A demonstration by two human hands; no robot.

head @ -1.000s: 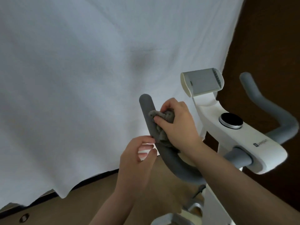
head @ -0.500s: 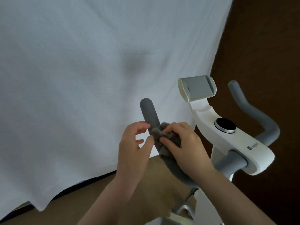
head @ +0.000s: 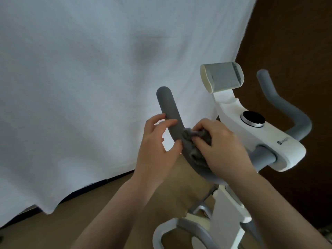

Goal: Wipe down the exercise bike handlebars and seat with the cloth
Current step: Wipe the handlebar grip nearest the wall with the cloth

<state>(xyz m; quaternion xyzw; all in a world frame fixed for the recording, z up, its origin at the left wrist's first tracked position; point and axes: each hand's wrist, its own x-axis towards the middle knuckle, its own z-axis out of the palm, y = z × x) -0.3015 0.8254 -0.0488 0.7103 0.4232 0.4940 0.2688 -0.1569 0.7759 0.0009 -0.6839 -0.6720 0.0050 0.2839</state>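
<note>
In the head view, at the centre of the frame, the right hand [head: 222, 146] presses a bunched grey cloth [head: 195, 141] on the left handlebar [head: 170, 115]. The left hand [head: 158, 146] curls loosely around the same bar, just beside the cloth. The cloth could slip off the curved bar if the pressure weakens.

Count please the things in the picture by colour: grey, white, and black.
Grey: 3, left handlebar, right handlebar, cloth
White: 2, bike console, sheet
Black: 1, round knob
Total: 6
</note>
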